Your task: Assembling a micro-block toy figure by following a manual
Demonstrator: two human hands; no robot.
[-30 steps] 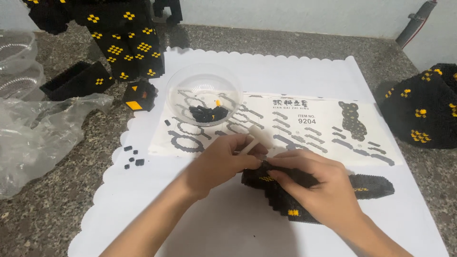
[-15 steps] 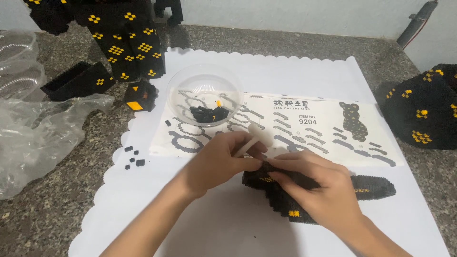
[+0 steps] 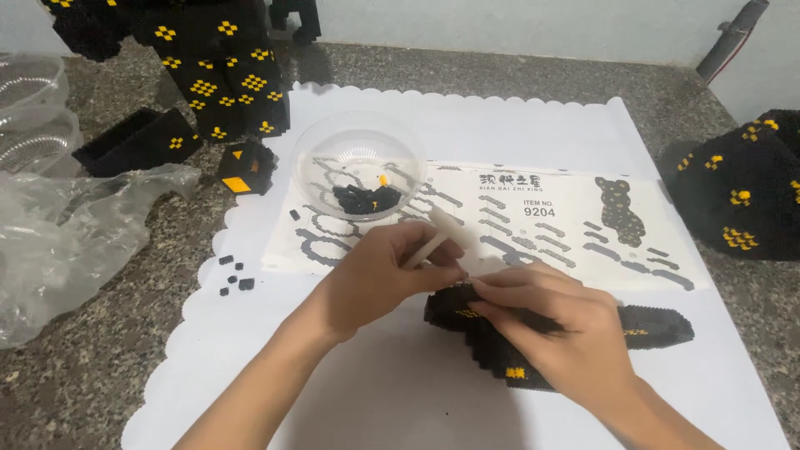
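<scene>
A black-and-yellow block section (image 3: 650, 327) lies on the white mat (image 3: 517, 133), just below the instruction sheet (image 3: 533, 218), as both hands work at its upper edge. The left hand (image 3: 379, 279) is closed around a slim white tool (image 3: 435, 236), whose free end angles up toward the sheet. The right hand (image 3: 554, 333) lies over the section's middle, fingertips pressed together at the same edge; whether they pinch a block cannot be told. Judged from what lies about, the build looks well along but unfinished: the section is already many layers thick, yet a clear bowl (image 3: 360, 158) standing on the sheet's left part has a small heap of black blocks (image 3: 362, 198) in it, and a few loose blocks (image 3: 233, 273) sit on the mat left of the sheet. Finished-looking pieces ring the sheet: a tall block body (image 3: 218, 67) up and to its left on the counter (image 3: 75, 367), a small cube (image 3: 243, 167) just below that, and a rounded block mass (image 3: 737, 196) to its right. Crumpled clear plastic (image 3: 75, 242) lies far left of the sheet.
</scene>
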